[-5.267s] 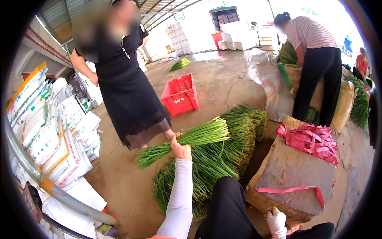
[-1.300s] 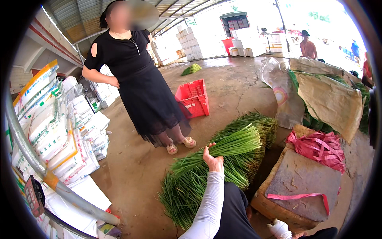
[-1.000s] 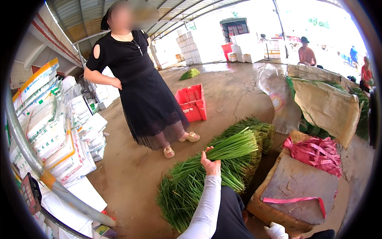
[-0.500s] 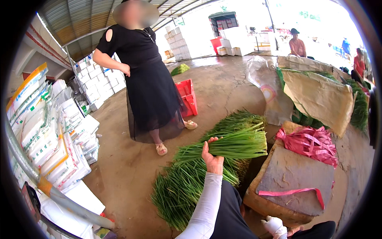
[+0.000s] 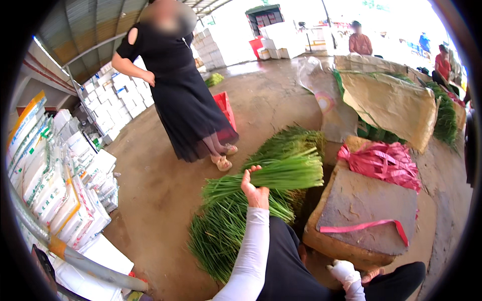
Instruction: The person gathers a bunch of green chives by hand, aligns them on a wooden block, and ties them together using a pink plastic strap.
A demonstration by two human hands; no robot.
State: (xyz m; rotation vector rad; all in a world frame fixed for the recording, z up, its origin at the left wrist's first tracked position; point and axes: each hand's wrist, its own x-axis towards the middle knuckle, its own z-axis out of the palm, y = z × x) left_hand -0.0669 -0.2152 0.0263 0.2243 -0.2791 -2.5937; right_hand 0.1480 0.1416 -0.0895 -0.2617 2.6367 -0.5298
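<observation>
My left hand (image 5: 256,191), bare below a white sleeve, is closed around a loose bunch of green chives (image 5: 291,172). The pale cut ends point right and the leaf tips left. Under and around it lies a large heap of chives (image 5: 226,241) on the ground. My right hand (image 5: 344,271), in a white glove, is low beside my dark-trousered leg, near the front edge of a worn block (image 5: 366,210). Its fingers are too small and bunched to read. On the block's dark top lies a pink strip (image 5: 359,229).
A bundle of pink strips (image 5: 384,163) rests on the block's far end. A person in black (image 5: 175,85) stands beyond the heap, near a red crate (image 5: 226,108). White foam boxes (image 5: 65,185) and a metal rail (image 5: 90,261) are at left. A covered pile of greens (image 5: 391,100) is at right.
The view has shifted, so most things appear farther left. My left hand still grips the chives over the heap, and the bunch has tilted slightly. The standing person's feet have moved closer together.
</observation>
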